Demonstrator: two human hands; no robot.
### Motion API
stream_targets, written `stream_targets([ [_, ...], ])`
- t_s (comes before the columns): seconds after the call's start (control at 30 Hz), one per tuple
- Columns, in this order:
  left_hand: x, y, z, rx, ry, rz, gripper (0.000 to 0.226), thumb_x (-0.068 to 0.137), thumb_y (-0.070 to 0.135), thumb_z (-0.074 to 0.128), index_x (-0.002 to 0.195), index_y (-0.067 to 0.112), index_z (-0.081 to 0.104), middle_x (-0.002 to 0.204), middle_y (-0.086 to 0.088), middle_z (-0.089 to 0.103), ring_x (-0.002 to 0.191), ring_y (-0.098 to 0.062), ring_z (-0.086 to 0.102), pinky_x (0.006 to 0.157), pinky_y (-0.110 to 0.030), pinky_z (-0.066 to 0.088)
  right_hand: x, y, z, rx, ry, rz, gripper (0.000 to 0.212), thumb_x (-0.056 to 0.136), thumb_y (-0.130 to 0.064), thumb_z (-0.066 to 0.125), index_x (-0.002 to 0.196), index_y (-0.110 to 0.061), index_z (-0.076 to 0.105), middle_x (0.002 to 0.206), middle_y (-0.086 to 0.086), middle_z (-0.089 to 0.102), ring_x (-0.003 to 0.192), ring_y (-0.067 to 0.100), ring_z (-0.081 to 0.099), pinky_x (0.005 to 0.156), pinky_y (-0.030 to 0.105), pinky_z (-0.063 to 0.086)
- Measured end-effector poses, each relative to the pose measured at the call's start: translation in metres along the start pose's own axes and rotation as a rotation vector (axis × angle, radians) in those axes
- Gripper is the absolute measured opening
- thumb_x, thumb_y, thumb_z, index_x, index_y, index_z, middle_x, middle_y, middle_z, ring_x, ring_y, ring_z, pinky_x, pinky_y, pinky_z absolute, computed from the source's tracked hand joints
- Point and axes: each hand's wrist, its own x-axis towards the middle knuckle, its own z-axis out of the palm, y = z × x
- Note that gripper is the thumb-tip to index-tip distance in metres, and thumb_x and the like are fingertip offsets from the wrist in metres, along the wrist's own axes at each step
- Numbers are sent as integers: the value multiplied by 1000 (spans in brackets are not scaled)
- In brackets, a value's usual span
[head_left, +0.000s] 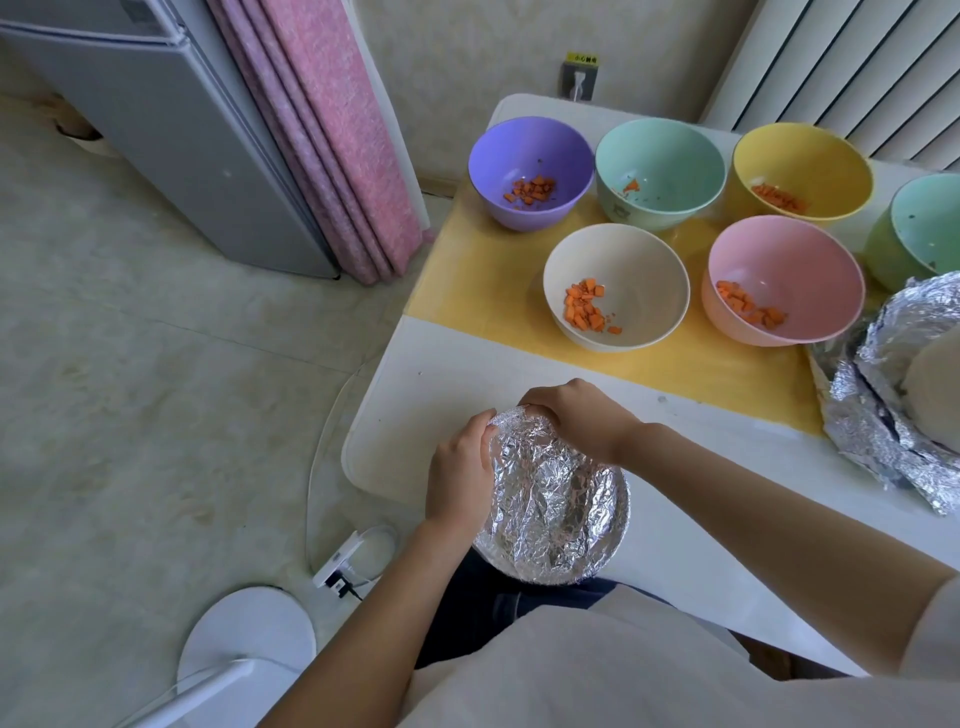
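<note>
so the foil-covered bowl (556, 499) sits right at the near edge of the white bench (415, 405), hanging a bit over the edge toward the person's lap. the left hand (460, 467) is wrapped round its left side, fingers curled onto the foil at the rim, thumb side up top. the right hand (576, 415) comes in across from the right and is clamped over the far rim, fingers bent down into the crinkled foil, so both hands have a grip on it. further back there's a yellow mat (488, 270) with a bunch of bowls on it: a purple bowl (530, 156), a teal bowl (660, 156), a yellow bowl (802, 161), then a cream bowl (623, 270) and a pink bowl (784, 265) in the nearer row. most of them have chopped carrot bits (584, 306) in the bottom, the teal one only a scrap. off at the right edge there's a heap of crumpled foil (883, 415), well apart from the hands.
</note>
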Motion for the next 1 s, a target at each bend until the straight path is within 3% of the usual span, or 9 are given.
stream_targets([
  [0.1,-1,1,1,1,-1,-27,28,97,14,46,120,9,61,100,-12,71,86,-31,65,78,-36,47,2,-1,-3,21,-42,11,28,100,-13,42,118,-11,62,100,9,70,94,26,62,77,26,39],
  [0.27,-3,2,0,-29,9,-53,27,98,11,43,118,7,60,92,-13,70,81,-30,63,68,-25,39,-9,-1,-5,167,10,81,35,101,-22,39,132,-12,51,127,6,60,115,24,56,97,30,41],
  [0.43,-12,2,1,-35,21,-77,27,98,11,41,119,9,58,86,-13,67,77,-29,61,61,-19,29,-33,16,2,185,146,70,28,99,-18,43,119,-9,61,108,5,69,97,25,64,84,19,40],
  [0.63,-16,3,3,-28,-9,-112,28,99,13,39,120,8,57,94,-12,66,86,-29,60,68,-24,35,-30,15,4,71,124,55,26,98,-9,42,115,-8,62,98,10,71,89,28,65,81,34,48],
  [0.73,-12,6,1,-53,-38,-85,26,99,17,38,114,6,57,103,-8,63,97,-24,56,76,-22,35,-24,10,0,-3,84,44,33,97,-6,41,125,-13,56,114,8,67,101,26,63,87,36,48],
  [0.83,-8,10,0,-81,-23,-51,25,98,17,42,117,9,56,113,-5,63,103,-19,57,84,-26,42,-22,3,-1,-14,117,-16,36,100,-17,40,136,-17,47,127,5,60,110,26,58,90,37,46],
  [1.0,-3,11,3,-56,23,-69,23,97,11,44,110,9,63,92,-6,69,81,-24,62,65,-19,36,-17,6,9,-151,94,-80,37,99,-12,44,136,-15,45,115,8,64,95,31,63,75,41,51],
])
